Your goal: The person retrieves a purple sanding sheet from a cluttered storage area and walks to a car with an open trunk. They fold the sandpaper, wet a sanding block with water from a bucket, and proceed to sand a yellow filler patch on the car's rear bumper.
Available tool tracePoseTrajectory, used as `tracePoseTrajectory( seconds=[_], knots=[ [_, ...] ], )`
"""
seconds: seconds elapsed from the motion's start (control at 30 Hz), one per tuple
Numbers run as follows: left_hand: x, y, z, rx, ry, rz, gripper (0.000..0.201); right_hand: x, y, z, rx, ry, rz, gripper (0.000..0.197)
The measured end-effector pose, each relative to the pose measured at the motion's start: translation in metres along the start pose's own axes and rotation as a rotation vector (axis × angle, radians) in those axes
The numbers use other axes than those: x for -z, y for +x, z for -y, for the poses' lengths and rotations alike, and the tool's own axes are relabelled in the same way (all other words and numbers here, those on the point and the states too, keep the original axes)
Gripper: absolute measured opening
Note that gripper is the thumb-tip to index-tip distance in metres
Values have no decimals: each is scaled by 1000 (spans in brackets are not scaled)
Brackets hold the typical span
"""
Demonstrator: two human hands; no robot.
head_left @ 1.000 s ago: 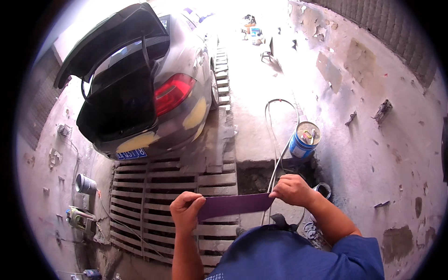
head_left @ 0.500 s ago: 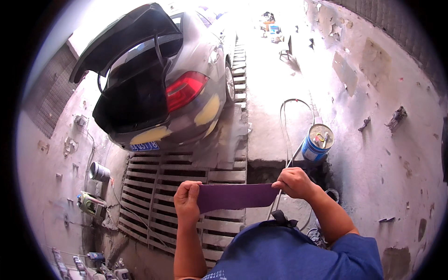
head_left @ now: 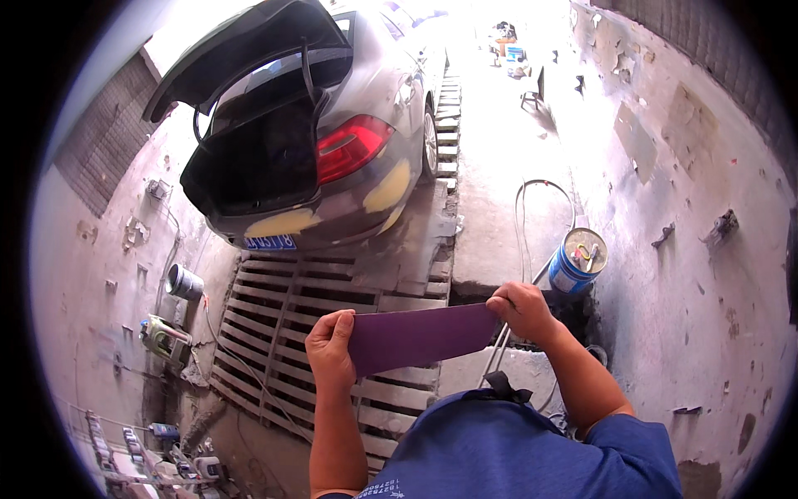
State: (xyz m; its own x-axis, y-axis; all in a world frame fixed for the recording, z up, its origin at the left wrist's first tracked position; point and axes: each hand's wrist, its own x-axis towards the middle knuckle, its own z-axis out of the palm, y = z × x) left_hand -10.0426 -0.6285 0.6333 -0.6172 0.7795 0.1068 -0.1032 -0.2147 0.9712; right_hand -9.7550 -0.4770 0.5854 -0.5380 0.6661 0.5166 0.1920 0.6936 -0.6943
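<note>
A purple sandpaper sheet (head_left: 420, 339) is stretched between my two hands in front of my chest. My left hand (head_left: 332, 345) pinches its left end, thumb on top. At the other end, the fingers of my right hand (head_left: 524, 311) are closed on the upper corner. The sheet is nearly flat and slopes up a little toward the right. Beyond it stands a grey car (head_left: 349, 212) with its trunk lid raised and yellow filler patches (head_left: 387, 186) on the rear bumper. My hands are apart from the car.
A blue bucket (head_left: 568, 270) with small things on its lid stands by the right wall, a hose (head_left: 524, 216) behind it. Slatted floor grating (head_left: 274, 333) lies below. Along the left are a grey can (head_left: 184, 283), a green-and-white container (head_left: 165, 339) and a bottle rack (head_left: 137, 453).
The sheet has tilted, its right end now higher, and more of its face shows. Both hands have risen slightly and still hold it. The surroundings have shifted rightward in view.
</note>
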Motion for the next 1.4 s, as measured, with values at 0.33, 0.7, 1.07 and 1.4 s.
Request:
tracePoseTrajectory(
  seconds=[0.33,0.7,1.07,1.4],
  knots=[
    [1,6,4,41,-104,31,13,-10,4,-4,-235,51,-53,25],
    [-5,5,12,79,-152,71,8,-11,2,-27,-480,227,-45,30],
    [-19,5,14,268,-380,-57,13,-54,7,51,320,-256,151,46],
    [-7,-1,24,284,-353,-69,16,-67,4,59,533,-341,214,37]
  ],
)
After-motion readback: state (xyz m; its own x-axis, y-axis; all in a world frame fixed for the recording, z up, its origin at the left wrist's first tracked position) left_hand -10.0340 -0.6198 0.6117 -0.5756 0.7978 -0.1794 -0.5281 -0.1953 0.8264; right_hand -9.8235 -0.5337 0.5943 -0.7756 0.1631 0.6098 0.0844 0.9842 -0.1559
